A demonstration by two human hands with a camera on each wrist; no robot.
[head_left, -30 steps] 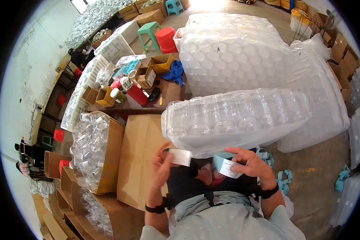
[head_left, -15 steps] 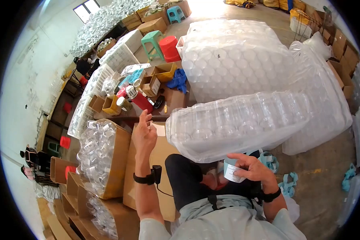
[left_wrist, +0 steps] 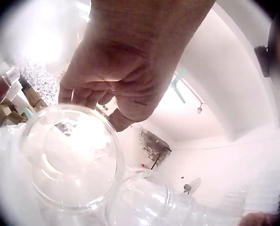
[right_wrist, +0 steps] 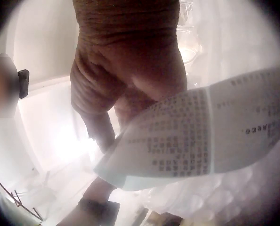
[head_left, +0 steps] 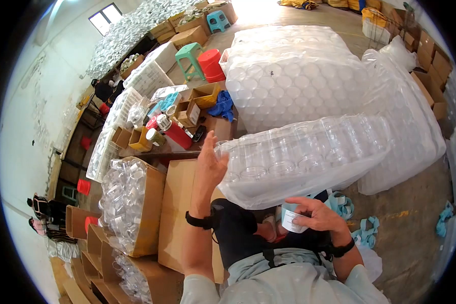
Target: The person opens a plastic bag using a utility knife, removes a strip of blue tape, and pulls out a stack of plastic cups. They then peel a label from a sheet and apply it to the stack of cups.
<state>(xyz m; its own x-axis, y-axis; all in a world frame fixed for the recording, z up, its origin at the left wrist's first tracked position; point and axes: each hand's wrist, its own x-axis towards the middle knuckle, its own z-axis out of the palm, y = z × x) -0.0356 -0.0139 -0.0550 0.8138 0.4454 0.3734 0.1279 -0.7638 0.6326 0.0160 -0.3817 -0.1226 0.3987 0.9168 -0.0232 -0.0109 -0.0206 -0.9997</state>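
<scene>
My left hand (head_left: 211, 163) reaches up to the left end of a bagged row of clear plastic jars (head_left: 299, 152), its fingers fairly straight and the thumb apart. In the left wrist view its fingertips are right at the rim of one clear jar (left_wrist: 74, 162), and more clear plastic sits beside that jar. Low over the lap, my right hand (head_left: 320, 215) pinches a curled strip of labels (head_left: 292, 219) with pale blue backing. Rows of small print cover the strip (right_wrist: 177, 136) in the right wrist view.
Left of me stands a carton of clear plastic pieces (head_left: 124, 202), next to a closed cardboard box (head_left: 180, 202). A table beyond bears a red thermos (head_left: 176, 133) and small boxes. A larger bagged stack of jars (head_left: 299, 76) stands ahead. Blue strips (head_left: 366, 232) lie on the floor at right.
A second ago my left hand held a white label near the right hand. It then swung up over the cardboard box and now reaches the jars. My right hand keeps its strip almost in place.
</scene>
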